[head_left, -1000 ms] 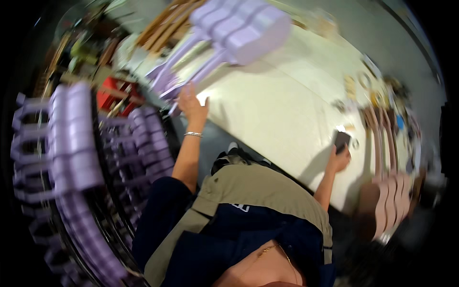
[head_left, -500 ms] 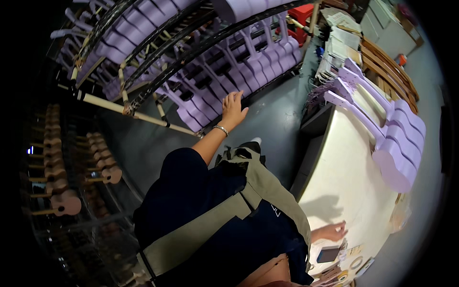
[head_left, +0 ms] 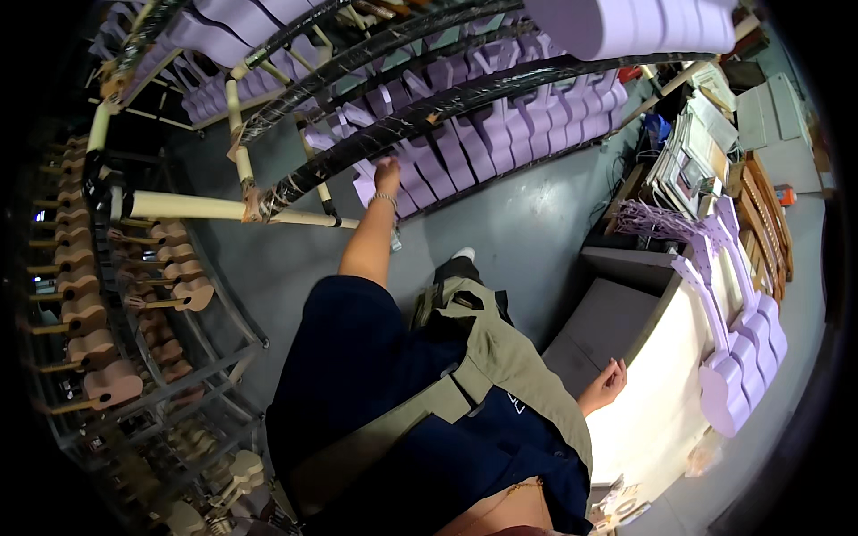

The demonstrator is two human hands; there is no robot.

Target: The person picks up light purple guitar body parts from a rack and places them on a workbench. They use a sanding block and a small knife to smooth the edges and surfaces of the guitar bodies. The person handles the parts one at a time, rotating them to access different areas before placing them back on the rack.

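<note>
Rack (head_left: 183,205) of lilac guitars (head_left: 483,147) ahead, wrapped black rails (head_left: 500,92) crossing before them; left hand (head_left: 387,176) at the nearest ones, grip unclear; right hand (head_left: 605,386) empty, loosely curled, beside a table (head_left: 645,424) carrying other lilac guitars (head_left: 746,364); wooden guitars (head_left: 83,313) far left

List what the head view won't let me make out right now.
- Head view, left hand: small, far side hidden by itself; contact with the lower purple guitar bodies unclear.
- Head view, upper purple bodies: cut off by the top edge.
- Head view, lower-left guitars: details too small, lost in shadow.
</note>
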